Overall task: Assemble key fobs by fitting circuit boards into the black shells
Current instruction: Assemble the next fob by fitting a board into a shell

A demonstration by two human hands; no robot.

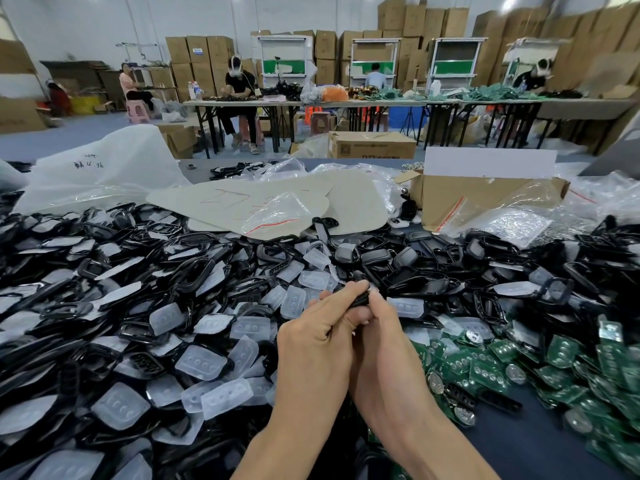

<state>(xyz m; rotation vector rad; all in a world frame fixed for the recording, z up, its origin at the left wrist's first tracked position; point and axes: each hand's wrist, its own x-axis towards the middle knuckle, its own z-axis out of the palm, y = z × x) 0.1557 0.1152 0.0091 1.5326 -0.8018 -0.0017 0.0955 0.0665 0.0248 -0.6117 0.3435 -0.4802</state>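
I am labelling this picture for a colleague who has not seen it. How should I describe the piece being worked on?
Start from the wide heap of black shells and milky pads covering the table. At its front centre the left hand and right hand meet, and the held shell sits between their fingertips. It alone is gripped above the heap; the others lie loose.

Tall stacks of brown cardboard boxes line the white back wall. Before them, long folding tables on black legs cross the blue-grey floor under bright ceiling lights.
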